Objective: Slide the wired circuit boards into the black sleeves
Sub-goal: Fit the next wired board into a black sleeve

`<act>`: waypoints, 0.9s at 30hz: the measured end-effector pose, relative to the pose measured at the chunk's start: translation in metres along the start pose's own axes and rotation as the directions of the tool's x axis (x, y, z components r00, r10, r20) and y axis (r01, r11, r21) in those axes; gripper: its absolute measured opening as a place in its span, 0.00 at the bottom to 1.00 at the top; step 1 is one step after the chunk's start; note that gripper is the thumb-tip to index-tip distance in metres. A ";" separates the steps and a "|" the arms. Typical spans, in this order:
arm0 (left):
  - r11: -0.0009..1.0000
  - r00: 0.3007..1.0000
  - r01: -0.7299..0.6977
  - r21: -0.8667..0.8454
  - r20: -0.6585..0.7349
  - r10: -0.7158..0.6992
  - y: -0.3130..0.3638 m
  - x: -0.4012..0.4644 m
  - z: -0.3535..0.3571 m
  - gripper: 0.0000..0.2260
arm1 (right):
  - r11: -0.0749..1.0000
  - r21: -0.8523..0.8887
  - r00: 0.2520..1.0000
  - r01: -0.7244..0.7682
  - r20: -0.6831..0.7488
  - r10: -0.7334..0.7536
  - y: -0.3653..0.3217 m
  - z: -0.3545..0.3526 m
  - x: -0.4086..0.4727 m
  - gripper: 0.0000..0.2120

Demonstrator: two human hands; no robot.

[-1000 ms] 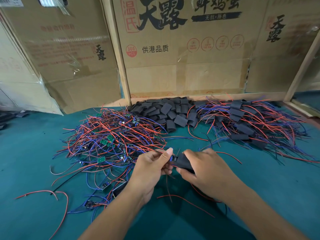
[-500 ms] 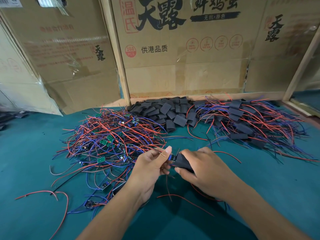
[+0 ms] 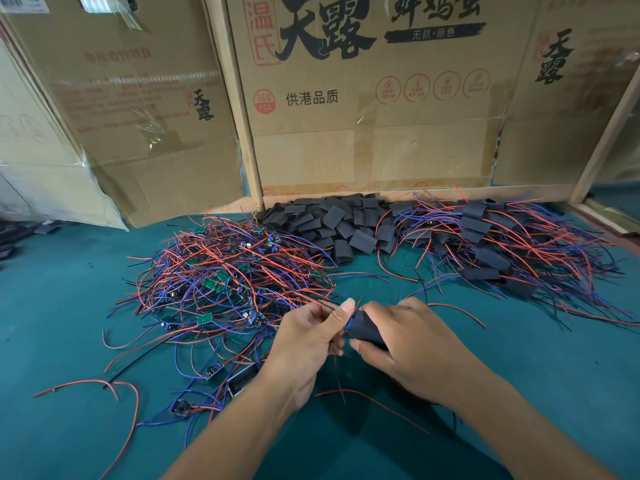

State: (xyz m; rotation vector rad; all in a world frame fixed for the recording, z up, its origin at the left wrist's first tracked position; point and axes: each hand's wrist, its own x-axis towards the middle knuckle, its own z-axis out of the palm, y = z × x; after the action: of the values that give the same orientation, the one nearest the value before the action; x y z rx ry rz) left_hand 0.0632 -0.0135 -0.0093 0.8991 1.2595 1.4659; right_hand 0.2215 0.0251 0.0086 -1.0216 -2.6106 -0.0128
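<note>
Head view: the right hand [image 3: 412,344] grips a flat black sleeve [image 3: 367,328] near the teal desk's [image 3: 554,375] middle; the left hand [image 3: 311,336] pinches the wired green circuit board's [image 3: 349,324] end, pushed slightly deeper than a second ago (nearly seated, I judge).

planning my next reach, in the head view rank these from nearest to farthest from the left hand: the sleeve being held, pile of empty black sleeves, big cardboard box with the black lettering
1. Held sleeve: touching the left hand, gripped by the right hand.
2. Pile of empty sleeves: farther back, toward the middle of the table.
3. Cardboard box: upright behind the pile, farthest.
</note>
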 end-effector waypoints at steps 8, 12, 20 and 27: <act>0.999 0.998 -0.007 0.031 -0.059 0.008 -0.001 -0.003 0.003 0.18 | 1.000 -0.010 1.000 0.010 -0.001 -0.010 0.000 0.002 0.000 0.16; 0.998 0.997 -0.016 0.069 -0.078 0.021 -0.005 -0.004 0.007 0.16 | 1.000 -0.029 1.000 0.008 0.010 -0.008 -0.001 0.002 0.000 0.15; 1.000 1.000 0.012 0.021 0.027 -0.013 0.000 -0.005 0.002 0.12 | 0.993 0.072 0.995 -0.098 0.003 0.098 0.005 0.000 -0.003 0.17; 0.998 0.998 0.039 0.053 0.045 -0.042 0.002 -0.006 0.002 0.12 | 0.992 0.078 0.995 -0.099 0.038 0.096 0.005 -0.003 -0.004 0.18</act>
State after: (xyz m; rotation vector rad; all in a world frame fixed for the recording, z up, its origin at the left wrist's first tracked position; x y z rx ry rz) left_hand 0.0659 -0.0189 -0.0066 0.9317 1.2797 1.3783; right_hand 0.2284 0.0254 0.0100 -1.1293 -2.5659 0.1330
